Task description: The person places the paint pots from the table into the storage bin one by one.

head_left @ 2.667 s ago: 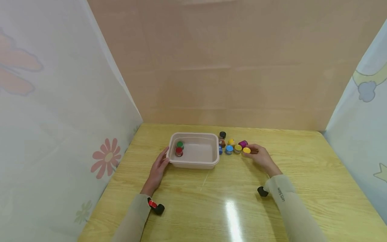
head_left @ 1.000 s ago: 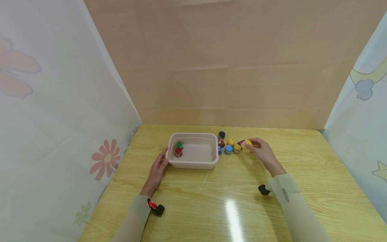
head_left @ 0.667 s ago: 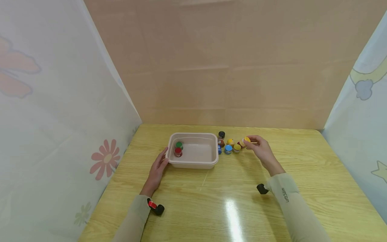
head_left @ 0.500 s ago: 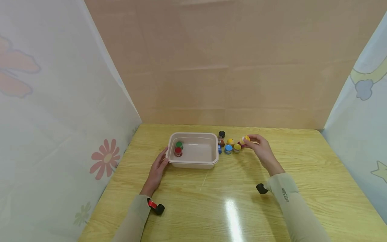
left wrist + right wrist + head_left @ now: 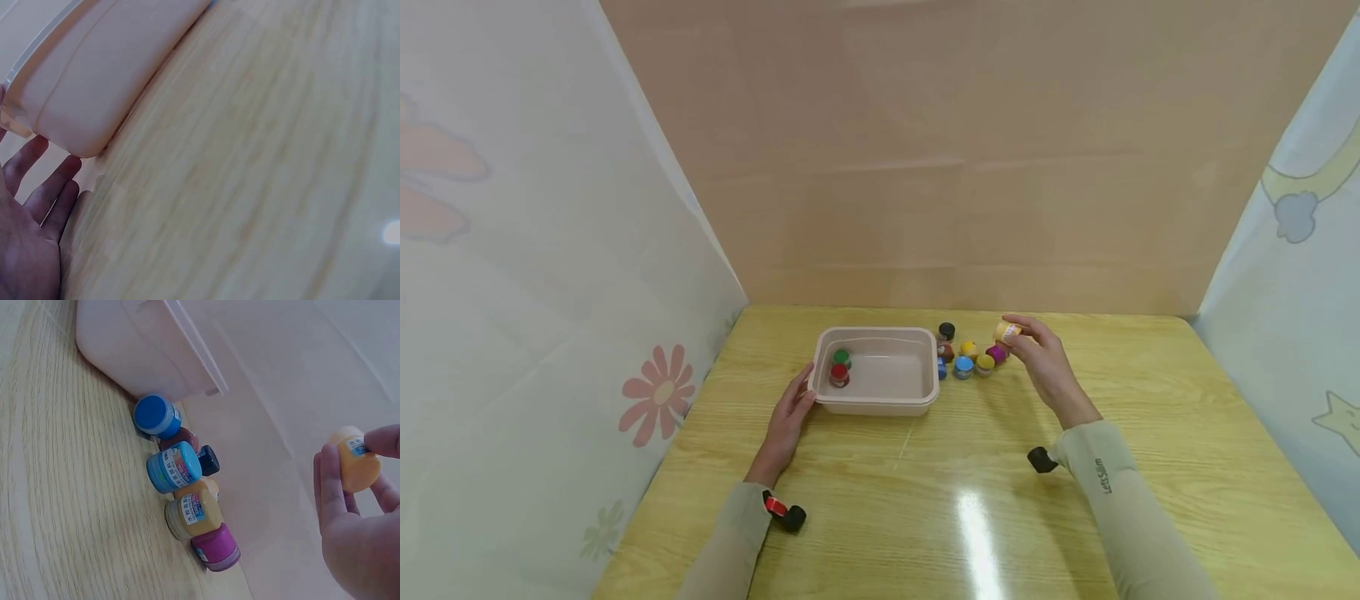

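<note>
My right hand (image 5: 1047,363) holds a small yellow paint jar (image 5: 1007,332) between thumb and fingers, raised above the table. The right wrist view shows that jar (image 5: 355,459) tilted, its label turned toward the thumb. Below and left of it stand several more jars, among them a purple one (image 5: 997,354), a dull yellow one (image 5: 985,365) and a light blue one (image 5: 964,367). My left hand (image 5: 786,423) rests at the left end of a pale pink plastic basin (image 5: 880,409), its fingers fairly straight against the wall. Inside lie a green-lidded jar (image 5: 842,358) and a red-lidded jar (image 5: 839,376).
A black jar (image 5: 947,332), a brown jar (image 5: 945,352), a dark blue jar (image 5: 942,368) and another yellow jar (image 5: 969,349) crowd the basin's right side. A brown paper backdrop (image 5: 970,217) rises behind the wooden table (image 5: 880,500). Patterned cloth (image 5: 550,317) hangs at both sides.
My right hand has lifted the yellow jar off the table, up and away from the group, tipping it. The purple jar shows more now. My left hand stays at the basin.
</note>
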The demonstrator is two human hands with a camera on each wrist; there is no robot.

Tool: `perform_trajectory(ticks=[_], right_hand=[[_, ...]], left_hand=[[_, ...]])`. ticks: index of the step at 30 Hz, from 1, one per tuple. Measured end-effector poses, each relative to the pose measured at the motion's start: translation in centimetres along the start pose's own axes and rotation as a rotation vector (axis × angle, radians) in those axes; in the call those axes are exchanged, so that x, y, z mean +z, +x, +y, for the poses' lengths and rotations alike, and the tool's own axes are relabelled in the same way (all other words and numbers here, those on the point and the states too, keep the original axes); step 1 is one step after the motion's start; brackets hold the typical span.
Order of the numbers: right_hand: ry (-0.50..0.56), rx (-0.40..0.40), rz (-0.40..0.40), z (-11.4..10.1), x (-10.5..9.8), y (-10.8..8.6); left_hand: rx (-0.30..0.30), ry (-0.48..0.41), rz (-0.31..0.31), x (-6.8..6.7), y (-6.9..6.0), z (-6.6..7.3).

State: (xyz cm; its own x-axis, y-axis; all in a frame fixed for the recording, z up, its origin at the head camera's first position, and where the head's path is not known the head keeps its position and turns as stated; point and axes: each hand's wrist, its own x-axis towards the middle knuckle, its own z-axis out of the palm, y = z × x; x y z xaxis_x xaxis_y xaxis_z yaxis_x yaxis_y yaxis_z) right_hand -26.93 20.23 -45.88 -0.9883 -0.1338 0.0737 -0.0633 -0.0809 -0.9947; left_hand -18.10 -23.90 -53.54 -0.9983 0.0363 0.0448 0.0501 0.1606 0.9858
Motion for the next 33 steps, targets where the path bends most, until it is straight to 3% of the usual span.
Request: perform_trajectory(ticks=[3, 10, 20, 28, 33], right_hand=[[0.016, -0.010, 0.014, 0.0, 0.1, -0.1], [-0.031, 0.013, 0.034, -0.5, 0.5, -0.5], [0.095, -0.020, -0.005, -0.6, 0.8, -0.2], [0.055, -0.024, 0.009, -0.5, 1.9, 0.0], [0.022, -0.011, 0.015, -0.7, 3.4, 0.4]], left_hand=[[0.000, -0.003, -0.003, 0.2, -0.6, 1.3], [-0.001, -0.029, -0.003, 0.5, -0.6, 1.0], [0.006, -0.026, 0.001, 0.7, -0.4, 0.7], [-0.001, -0.015, -0.009, 0.4, -0.3, 1.2], [-0.024, -0.008, 0.008, -0.1, 0.4, -0.7]])
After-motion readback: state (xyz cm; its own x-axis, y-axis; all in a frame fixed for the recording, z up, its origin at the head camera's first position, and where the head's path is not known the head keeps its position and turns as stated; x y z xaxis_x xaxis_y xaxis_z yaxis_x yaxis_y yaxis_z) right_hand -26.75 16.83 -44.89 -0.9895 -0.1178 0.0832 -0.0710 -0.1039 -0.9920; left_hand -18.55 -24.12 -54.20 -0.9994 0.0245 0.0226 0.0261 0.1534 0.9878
